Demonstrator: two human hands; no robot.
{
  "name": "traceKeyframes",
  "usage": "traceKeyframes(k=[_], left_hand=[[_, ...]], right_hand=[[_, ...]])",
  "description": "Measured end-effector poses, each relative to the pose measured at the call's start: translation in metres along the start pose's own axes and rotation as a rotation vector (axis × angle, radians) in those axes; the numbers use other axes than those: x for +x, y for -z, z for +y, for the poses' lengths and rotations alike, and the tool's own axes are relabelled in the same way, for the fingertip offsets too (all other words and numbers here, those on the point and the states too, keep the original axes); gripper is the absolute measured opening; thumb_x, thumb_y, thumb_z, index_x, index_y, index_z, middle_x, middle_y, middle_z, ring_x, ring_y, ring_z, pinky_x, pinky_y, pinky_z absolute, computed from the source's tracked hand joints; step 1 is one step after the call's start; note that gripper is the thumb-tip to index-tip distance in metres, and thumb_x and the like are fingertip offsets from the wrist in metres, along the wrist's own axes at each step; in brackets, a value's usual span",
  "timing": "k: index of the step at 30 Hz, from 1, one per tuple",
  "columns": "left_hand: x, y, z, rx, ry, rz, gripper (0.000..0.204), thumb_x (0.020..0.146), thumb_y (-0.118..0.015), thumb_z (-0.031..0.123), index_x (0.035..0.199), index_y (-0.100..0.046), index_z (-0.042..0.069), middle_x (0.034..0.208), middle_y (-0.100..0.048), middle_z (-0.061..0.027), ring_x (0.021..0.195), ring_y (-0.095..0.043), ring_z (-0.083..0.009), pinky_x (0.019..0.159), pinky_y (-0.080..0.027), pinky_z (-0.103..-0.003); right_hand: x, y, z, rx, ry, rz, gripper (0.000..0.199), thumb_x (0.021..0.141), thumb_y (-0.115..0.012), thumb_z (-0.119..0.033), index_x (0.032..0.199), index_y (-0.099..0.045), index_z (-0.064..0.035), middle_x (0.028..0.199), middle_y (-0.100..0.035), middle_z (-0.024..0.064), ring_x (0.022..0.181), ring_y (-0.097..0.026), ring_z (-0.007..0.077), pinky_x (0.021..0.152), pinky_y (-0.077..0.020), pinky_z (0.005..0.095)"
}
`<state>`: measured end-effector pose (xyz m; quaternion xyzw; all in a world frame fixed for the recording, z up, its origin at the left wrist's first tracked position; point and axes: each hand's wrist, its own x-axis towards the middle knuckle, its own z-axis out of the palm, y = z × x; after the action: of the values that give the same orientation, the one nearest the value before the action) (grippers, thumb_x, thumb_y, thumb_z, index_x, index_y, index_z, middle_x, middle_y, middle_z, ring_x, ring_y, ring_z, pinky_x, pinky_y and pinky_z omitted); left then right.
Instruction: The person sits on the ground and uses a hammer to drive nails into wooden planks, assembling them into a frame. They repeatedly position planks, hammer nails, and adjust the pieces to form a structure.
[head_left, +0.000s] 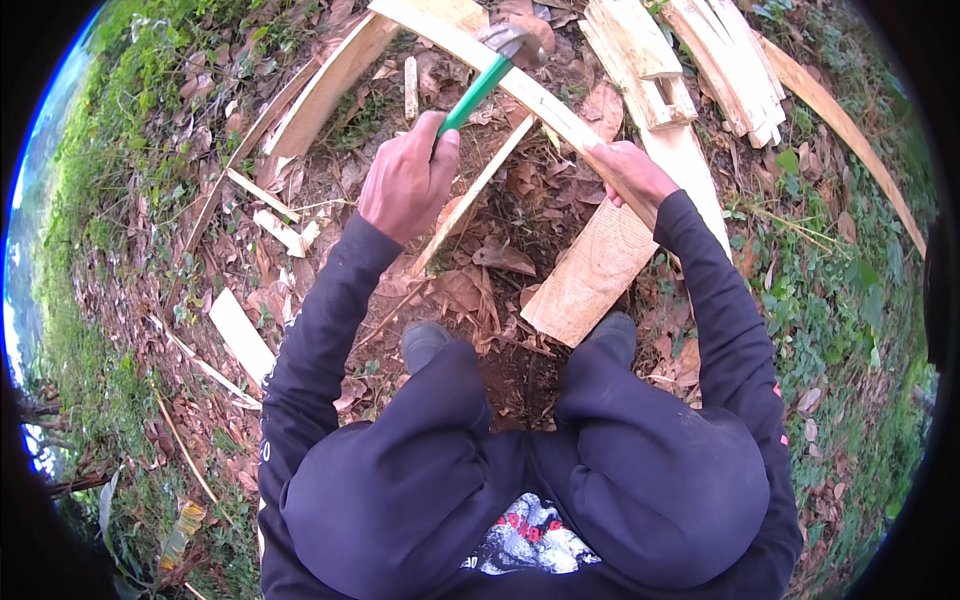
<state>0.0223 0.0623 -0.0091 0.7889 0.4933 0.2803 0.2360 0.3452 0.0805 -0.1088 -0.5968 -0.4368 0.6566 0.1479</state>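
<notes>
My left hand (410,180) is closed around the green handle of a claw hammer (475,92). The hammer's metal head lies over a long, narrow wooden board (560,116); whether they touch, I cannot tell. On the right, my right hand (636,174) grips that same board near its closer end. A wider, rough-sawn plank (592,272) slants beneath and beside the right hand, its near end by my right foot. Between my two hands, a thin wooden strip (474,196) runs diagonally down from the board.
Stacked timber pieces (640,60) and a bundle of split slats (728,70) lie at the far right. Another board (335,85) angles off at the far left. Wood offcuts (242,335) lie on leaf-strewn soil, with green plants along both sides.
</notes>
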Motion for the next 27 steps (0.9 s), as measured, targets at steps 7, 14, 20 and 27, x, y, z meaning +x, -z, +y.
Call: traceKeyframes(k=[7,14,20,27], left_hand=[[-0.002,-0.03,-0.02,0.094,-0.037,-0.062,0.023,0.103,-0.052,0.019,0.109,-0.057,-0.002,0.063,-0.054,-0.0124,0.052,-0.056,-0.0227,0.051,-0.044,-0.04],[-0.002,-0.029,-0.005,-0.063,-0.105,0.185,0.028,0.102,-0.054,0.019,0.118,-0.057,-0.004,0.076,-0.063,-0.0189,0.063,-0.063,-0.0304,0.059,-0.05,-0.042],[0.002,-0.011,-0.007,0.038,-0.062,0.049,0.03,0.102,-0.055,0.021,0.12,-0.059,-0.003,0.078,-0.065,-0.0168,0.065,-0.065,-0.0265,0.059,-0.051,-0.038],[-0.007,-0.023,-0.008,-0.073,-0.015,0.064,0.033,0.102,-0.054,0.019,0.129,-0.058,-0.001,0.075,-0.067,-0.013,0.058,-0.063,-0.0178,0.053,-0.051,-0.035]], right_hand=[[0.0,0.005,-0.011,-0.006,0.015,-0.014,0.058,0.098,-0.057,-0.046,0.112,-0.057,0.0101,0.064,-0.053,0.0055,0.045,-0.055,0.012,0.039,-0.0482,0.0265],[0.014,0.005,0.008,-0.022,-0.004,-0.008,0.057,0.1,-0.056,-0.046,0.112,-0.057,0.0094,0.062,-0.053,0.0058,0.044,-0.055,0.0123,0.039,-0.0479,0.0276],[0.004,0.001,-0.011,-0.023,0.051,-0.001,0.057,0.099,-0.056,-0.047,0.108,-0.058,0.0086,0.06,-0.052,0.0056,0.043,-0.053,0.0118,0.039,-0.0459,0.0271],[0.008,-0.001,-0.011,-0.053,0.033,-0.009,0.055,0.1,-0.055,-0.048,0.108,-0.059,0.0069,0.057,-0.052,0.0051,0.042,-0.053,0.0123,0.041,-0.0464,0.0288]])
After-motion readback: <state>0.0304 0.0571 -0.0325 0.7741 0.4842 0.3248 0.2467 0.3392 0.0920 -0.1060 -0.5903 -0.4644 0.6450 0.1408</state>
